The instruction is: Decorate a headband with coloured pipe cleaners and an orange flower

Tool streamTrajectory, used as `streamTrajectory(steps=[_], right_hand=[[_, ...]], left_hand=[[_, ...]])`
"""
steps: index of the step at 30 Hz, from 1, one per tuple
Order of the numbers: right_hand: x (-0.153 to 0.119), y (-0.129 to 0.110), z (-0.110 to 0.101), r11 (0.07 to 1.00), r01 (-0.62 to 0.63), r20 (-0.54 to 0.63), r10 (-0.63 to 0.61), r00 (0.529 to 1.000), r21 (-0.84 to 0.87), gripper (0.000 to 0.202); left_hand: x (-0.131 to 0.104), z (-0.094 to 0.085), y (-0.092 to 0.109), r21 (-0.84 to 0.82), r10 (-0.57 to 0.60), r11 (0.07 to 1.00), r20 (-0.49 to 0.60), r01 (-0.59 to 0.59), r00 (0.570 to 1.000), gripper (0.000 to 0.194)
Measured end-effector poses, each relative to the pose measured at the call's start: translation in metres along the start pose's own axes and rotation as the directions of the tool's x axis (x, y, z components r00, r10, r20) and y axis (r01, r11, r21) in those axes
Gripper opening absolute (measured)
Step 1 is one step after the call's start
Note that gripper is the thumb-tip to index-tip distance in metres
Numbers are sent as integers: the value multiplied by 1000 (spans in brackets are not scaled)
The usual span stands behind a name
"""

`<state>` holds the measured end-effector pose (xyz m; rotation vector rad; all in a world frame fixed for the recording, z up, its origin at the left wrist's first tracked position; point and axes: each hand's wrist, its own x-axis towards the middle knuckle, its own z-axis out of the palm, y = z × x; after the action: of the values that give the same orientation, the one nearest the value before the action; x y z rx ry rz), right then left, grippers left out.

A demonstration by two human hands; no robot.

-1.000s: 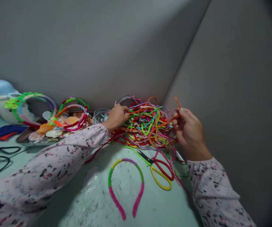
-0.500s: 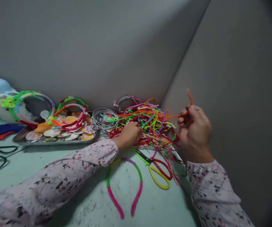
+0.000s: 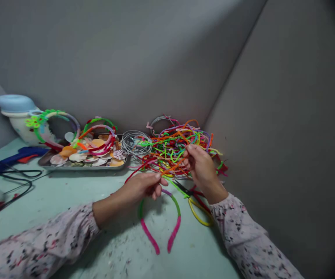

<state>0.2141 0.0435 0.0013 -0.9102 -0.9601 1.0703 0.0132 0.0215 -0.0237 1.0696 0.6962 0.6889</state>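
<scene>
L hand (image 3: 145, 183) off pile (image 3: 173, 146) — w/ R hand (image 3: 202, 166), fingers (image 3: 157, 177) grip orange stem (image 3: 172, 169) — tray (image 3: 83, 168): shells (image 3: 78, 157).

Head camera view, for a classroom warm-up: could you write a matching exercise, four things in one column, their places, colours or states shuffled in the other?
1. Orange pipe cleaner
2. Scissors
3. Seashells
4. Headband with pink ends

A. In the metal tray
B. An open arch on the pale green table
C. Between left hand and right hand
D. One yellow handle, one red

Pairs: 1-C, 2-D, 3-A, 4-B
</scene>
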Motion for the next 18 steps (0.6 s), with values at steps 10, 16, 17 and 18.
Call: streamTrajectory(steps=[10, 16, 17, 18], right_hand=[[-58, 46, -2, 996, -88, -63, 86, 994, -23, 26], [-68, 58, -4, 985, -112, -146, 93, 985, -132, 35], [-69, 59, -4, 988, -128, -131, 117, 985, -82, 36], [-69, 59, -5, 990, -136, -117, 132, 984, -23, 37]], left_hand=[[-39, -5, -22, 42, -103, 994, 44, 101, 994, 28], [-58, 0, -25, 128, -125, 984, 16, 122, 992, 31], [-61, 0, -26, 135, -116, 984, 3, 114, 993, 31], [-64, 1, -28, 142, -102, 985, -6, 102, 995, 31]])
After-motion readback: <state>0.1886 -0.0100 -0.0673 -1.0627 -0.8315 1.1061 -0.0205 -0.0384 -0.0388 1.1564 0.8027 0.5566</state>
